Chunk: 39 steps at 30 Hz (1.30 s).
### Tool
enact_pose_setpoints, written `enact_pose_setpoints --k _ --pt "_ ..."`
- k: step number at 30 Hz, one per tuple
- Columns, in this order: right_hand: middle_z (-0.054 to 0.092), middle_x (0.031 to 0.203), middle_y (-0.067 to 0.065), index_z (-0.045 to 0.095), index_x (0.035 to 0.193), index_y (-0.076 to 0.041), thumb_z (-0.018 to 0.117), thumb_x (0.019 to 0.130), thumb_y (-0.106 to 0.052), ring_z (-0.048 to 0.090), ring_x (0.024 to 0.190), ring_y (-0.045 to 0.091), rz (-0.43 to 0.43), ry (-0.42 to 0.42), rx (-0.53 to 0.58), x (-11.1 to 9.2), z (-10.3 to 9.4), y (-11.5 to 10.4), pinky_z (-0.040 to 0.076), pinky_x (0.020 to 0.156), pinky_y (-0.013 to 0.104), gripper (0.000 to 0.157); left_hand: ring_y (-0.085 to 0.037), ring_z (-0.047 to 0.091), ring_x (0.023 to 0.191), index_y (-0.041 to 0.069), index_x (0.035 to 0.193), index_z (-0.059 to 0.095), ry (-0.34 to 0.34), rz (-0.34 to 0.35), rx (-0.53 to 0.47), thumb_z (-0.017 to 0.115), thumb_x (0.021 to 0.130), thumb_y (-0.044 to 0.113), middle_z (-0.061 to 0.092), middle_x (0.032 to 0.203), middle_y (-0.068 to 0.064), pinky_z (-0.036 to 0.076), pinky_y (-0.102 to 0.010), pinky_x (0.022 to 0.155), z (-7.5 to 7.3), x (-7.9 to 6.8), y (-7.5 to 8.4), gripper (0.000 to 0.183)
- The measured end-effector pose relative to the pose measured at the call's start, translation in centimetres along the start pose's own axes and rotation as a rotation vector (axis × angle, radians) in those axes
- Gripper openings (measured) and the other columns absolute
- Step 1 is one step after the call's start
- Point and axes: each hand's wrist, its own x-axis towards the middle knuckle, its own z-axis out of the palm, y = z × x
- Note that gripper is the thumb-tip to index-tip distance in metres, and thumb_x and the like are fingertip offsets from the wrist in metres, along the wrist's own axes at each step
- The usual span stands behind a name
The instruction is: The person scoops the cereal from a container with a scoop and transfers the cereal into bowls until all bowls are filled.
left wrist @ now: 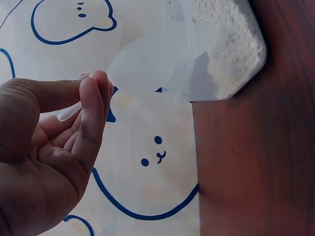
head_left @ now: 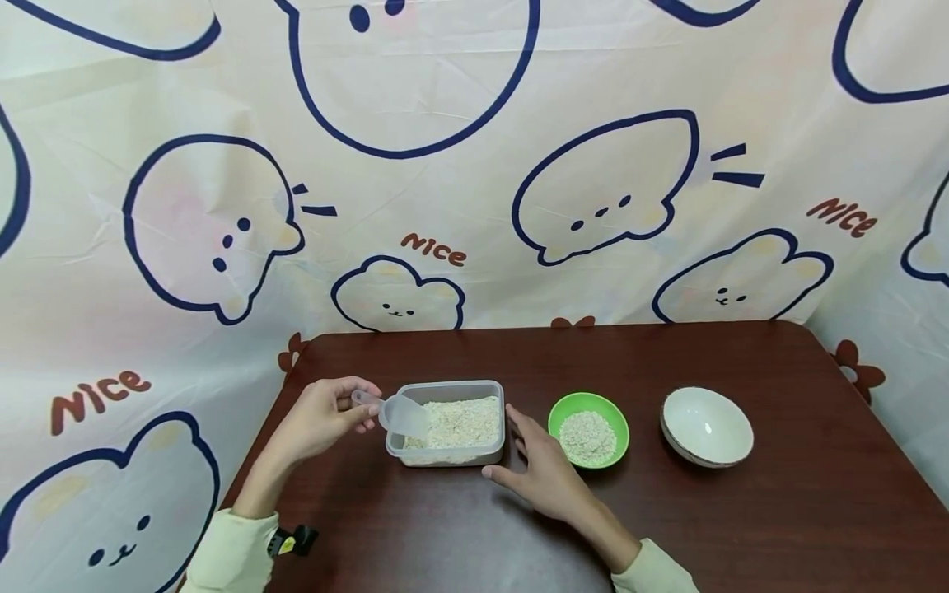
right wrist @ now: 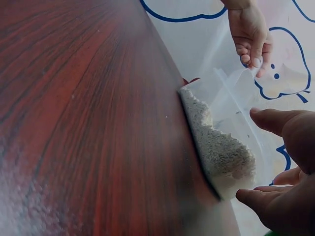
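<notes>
My left hand (head_left: 320,418) pinches the handle of a translucent plastic scoop (head_left: 404,415) between thumb and fingers. The scoop's bowl is tilted over the left end of a clear rectangular plastic container (head_left: 445,458). Pale, oat-like flakes (head_left: 465,422) fill much of that container. In the left wrist view, thumb and fingertips meet on the scoop handle. Beside the container's right end is my right hand (head_left: 547,476), thumb and fingers spread apart. The right wrist view shows this hand (right wrist: 290,167) close to the container wall; whether the fingertips touch it I cannot tell.
To the right of my right hand sits a green bowl (head_left: 554,416) holding more pale flakes. Farther right stands a white bowl (head_left: 708,422). All rest on a dark brown wooden table (head_left: 415,527), with a patterned cloth (head_left: 474,198) hanging behind it.
</notes>
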Motion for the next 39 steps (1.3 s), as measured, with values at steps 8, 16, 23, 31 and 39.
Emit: enact_pose_setpoints --k 8,16,23,31,39 --pt "0.039 0.169 0.023 0.031 0.167 -0.001 0.088 0.092 -0.025 0.047 0.154 0.036 -0.002 0.002 0.025 0.4 0.5 0.6 0.049 0.118 0.045 0.097 -0.023 0.070 0.071 0.001 0.113 0.074 -0.048 0.036 0.049 0.076 0.098 0.004 0.073 0.081 -0.006 0.060 -0.023 0.063 0.2 0.4 0.6 0.015" --pt "0.038 0.170 0.023 0.029 0.167 -0.001 0.085 0.094 -0.025 0.049 0.152 0.038 -0.016 0.013 0.068 0.8 1.0 1.1 0.049 0.117 0.045 0.095 -0.019 0.068 0.067 -0.004 0.114 0.074 -0.103 0.044 -0.077 0.075 0.099 0.005 0.072 0.077 -0.008 0.062 -0.025 0.063 2.1 0.8 -1.0 0.018" --pt "0.038 0.170 0.023 0.030 0.167 -0.001 0.083 0.096 -0.017 0.049 0.152 0.038 -0.019 0.025 0.127 1.0 1.3 1.3 0.050 0.116 0.043 0.090 -0.017 0.067 0.066 -0.011 0.117 0.070 -0.129 0.025 -0.192 0.073 0.101 0.004 0.071 0.075 -0.011 0.062 -0.028 0.063 3.8 1.2 -1.3 0.022" --pt "0.038 0.170 0.023 0.030 0.167 -0.002 0.081 0.098 -0.017 0.049 0.152 0.038 -0.007 0.036 0.127 1.0 1.5 1.1 0.052 0.114 0.041 0.088 -0.018 0.069 0.067 -0.011 0.117 0.071 -0.120 0.018 -0.229 0.073 0.100 0.000 0.074 0.076 -0.010 0.064 -0.031 0.062 5.7 1.7 -0.6 0.021" --pt "0.036 0.171 0.023 0.029 0.167 -0.001 0.081 0.097 -0.014 0.047 0.153 0.038 -0.015 0.034 0.144 1.1 1.6 1.1 0.050 0.115 0.041 0.089 -0.017 0.071 0.066 -0.008 0.113 0.073 -0.096 0.036 -0.248 0.074 0.099 0.001 0.075 0.076 -0.011 0.061 -0.028 0.061 7.4 2.0 -0.6 0.017"
